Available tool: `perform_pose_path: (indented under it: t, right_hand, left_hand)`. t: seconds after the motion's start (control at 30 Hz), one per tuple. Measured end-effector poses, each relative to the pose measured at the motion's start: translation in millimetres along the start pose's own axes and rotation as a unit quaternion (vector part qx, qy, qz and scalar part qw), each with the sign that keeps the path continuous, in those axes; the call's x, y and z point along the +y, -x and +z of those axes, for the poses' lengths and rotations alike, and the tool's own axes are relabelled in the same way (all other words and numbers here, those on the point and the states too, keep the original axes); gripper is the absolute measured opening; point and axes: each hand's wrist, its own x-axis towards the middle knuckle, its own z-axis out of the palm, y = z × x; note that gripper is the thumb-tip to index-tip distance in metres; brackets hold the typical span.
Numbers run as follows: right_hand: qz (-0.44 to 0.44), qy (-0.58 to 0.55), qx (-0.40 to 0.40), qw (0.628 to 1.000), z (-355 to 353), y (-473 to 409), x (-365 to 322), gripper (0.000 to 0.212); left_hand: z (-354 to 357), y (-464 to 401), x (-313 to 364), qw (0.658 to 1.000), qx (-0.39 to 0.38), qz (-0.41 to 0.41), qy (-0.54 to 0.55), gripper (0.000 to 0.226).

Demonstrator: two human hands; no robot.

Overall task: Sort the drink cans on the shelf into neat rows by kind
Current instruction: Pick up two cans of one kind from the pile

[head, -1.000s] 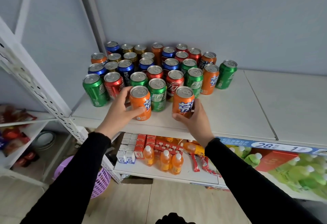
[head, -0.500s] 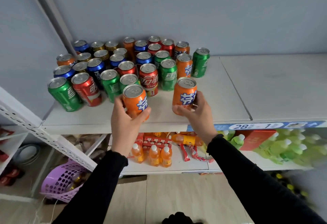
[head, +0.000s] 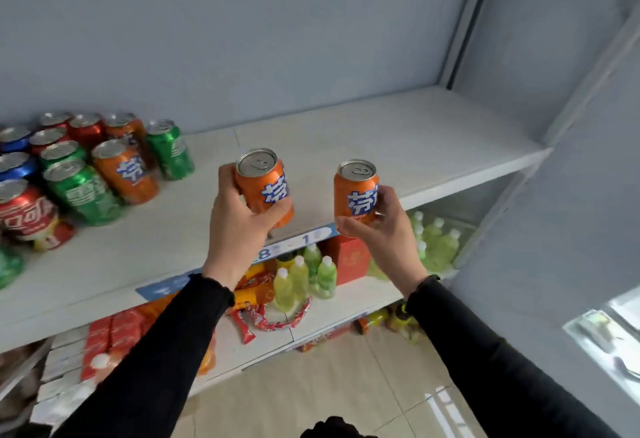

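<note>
My left hand (head: 239, 226) grips an orange can (head: 265, 183), held a little above the front part of the white shelf (head: 363, 146). My right hand (head: 384, 236) grips a second orange can (head: 356, 191) of the same kind, held over the shelf's front edge. Both cans are upright, slightly tilted. At the far left of the shelf stands the mixed cluster of cans: an orange can (head: 124, 171), green cans (head: 81, 191), a red can (head: 26, 210), blue cans (head: 15, 165). The cluster runs out of view on the left.
The right half of the shelf top is bare up to a grey side wall (head: 554, 56). Below, a lower shelf carries yellow-green bottles (head: 301, 278), a red box (head: 349, 257), snack packs (head: 263, 320) and red-white cartons (head: 110, 337). The floor is beige tile.
Both hands have carried their orange cans to the right, away from the cluster. The view has swung right, so the cluster now sits at the left edge.
</note>
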Motion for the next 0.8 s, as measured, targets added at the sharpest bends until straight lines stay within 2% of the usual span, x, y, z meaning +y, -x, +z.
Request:
perform_pose_path:
  t: [0.13, 0.33, 0.6, 0.8]
  right_hand:
    - [0.0, 0.026, 0.005, 1.0, -92, -23, 29, 0.06]
    - [0.017, 0.017, 0.021, 0.999, -181, -74, 63, 0.061]
    - [0.001, 0.025, 0.059, 0.998, -222, -168, 94, 0.058]
    - [0.019, 0.032, 0.077, 0.996, -239, -251, 107, 0.055]
  left_hand:
    - [90, -14, 27, 1.0, -0.024, 0.017, 0.004, 0.076]
    - [192, -40, 52, 0.998, -0.055, 0.011, 0.037, 0.065]
    - [286, -107, 55, 0.995, -0.092, 0.025, 0.033, 0.055]
    - [347, -179, 45, 0.988, -0.154, 0.013, 0.002, 0.056]
